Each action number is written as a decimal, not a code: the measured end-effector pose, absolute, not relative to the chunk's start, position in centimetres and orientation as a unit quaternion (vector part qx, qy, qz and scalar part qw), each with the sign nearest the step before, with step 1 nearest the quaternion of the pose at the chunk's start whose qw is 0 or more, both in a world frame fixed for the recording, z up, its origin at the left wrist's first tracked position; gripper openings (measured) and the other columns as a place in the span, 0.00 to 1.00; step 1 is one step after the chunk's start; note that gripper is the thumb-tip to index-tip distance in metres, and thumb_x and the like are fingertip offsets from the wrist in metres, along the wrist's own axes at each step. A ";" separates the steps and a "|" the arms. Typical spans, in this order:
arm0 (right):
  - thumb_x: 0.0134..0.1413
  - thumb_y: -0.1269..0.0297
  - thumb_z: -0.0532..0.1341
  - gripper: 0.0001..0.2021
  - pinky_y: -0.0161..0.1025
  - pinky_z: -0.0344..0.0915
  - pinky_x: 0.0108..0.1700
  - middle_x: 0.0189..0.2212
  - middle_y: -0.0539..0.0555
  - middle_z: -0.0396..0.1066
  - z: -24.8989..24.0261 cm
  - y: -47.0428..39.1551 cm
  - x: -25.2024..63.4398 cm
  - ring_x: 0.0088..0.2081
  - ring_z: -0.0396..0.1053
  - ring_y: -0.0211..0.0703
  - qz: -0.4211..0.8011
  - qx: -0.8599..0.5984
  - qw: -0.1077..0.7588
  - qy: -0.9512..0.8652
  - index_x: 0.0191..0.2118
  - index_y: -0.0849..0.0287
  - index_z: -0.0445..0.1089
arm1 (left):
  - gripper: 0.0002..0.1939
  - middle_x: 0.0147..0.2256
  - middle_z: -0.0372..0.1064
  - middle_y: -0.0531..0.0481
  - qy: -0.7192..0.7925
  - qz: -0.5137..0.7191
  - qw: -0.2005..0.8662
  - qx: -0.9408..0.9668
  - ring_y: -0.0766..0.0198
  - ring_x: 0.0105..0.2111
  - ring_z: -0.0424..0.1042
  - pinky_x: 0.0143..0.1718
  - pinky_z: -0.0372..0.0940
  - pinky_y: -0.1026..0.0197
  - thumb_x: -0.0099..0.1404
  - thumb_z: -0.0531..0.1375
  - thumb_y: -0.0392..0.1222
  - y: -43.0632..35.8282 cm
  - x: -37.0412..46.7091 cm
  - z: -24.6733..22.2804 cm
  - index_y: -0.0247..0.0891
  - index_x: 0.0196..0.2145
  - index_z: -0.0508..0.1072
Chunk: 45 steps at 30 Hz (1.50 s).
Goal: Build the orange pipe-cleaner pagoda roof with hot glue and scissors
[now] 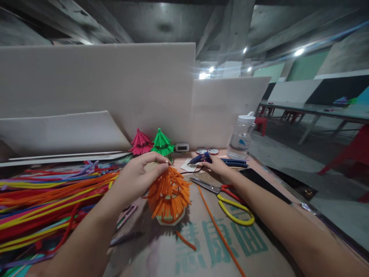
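Observation:
My left hand (pixel 144 173) pinches the top of an orange pipe-cleaner tree (pixel 170 192), which stands on a pale base at the middle of the table. Farther back and to the right, my right hand (pixel 216 165) is closed on a dark blue glue gun (pixel 201 158), its nozzle pointing left over a small white paper (pixel 188 165). Scissors (pixel 236 211) with yellow and red handles lie beneath and beside my right forearm. One long orange pipe cleaner (pixel 217 231) lies right of the tree, and a short orange piece (pixel 186 241) lies in front of it.
Many coloured pipe cleaners (pixel 52 207) cover the left side. A red tree (pixel 141 142) and a green tree (pixel 162 143) stand at the back by white boards (pixel 115 84). A water bottle (pixel 241 136) stands back right, near a black flat object (pixel 263 184).

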State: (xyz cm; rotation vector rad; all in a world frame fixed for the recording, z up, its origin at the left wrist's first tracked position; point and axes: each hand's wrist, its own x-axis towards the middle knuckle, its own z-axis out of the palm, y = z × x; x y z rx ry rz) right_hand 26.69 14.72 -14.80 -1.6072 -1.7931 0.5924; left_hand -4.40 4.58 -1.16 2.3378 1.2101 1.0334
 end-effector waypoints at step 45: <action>0.56 0.70 0.57 0.03 0.30 0.56 0.23 0.22 0.43 0.61 -3.5 -2.0 16.2 0.22 0.61 0.32 0.310 -0.399 0.438 -0.744 0.32 0.56 0.61 | 0.05 0.34 0.70 0.51 0.278 0.427 0.102 0.854 0.63 0.39 0.68 0.43 0.61 0.60 0.68 0.61 0.39 2.0 -3.3 -0.2 0.40 0.34 0.77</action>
